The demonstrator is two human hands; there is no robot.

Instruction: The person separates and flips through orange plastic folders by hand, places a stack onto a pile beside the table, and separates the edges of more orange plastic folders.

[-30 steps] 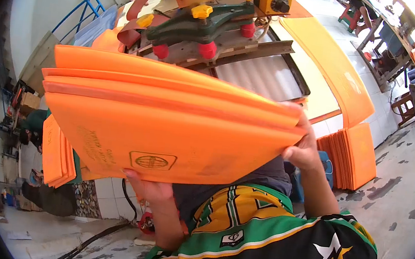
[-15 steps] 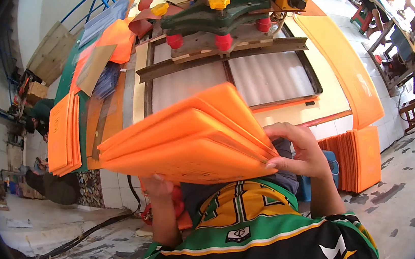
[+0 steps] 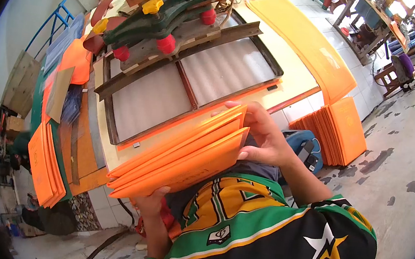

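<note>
- bright orange folders [image 3: 177,169], edges kinda fanned apart, dark print on the nearest one
- left hand [image 3: 152,200] gripping the bottom, right hand [image 3: 257,138] holding the opposite end
- all held up by the counter [image 3: 297,83]

A single wide view, ringed by dark rounded edges, looks forward and down from the wearer's head, taking in the shirt [image 3: 256,237] and hands [image 3: 269,144] close below, the desk [image 3: 295,75] just beyond, and the floor [image 3: 392,166] and wall [image 3: 29,12] farther off.
</note>
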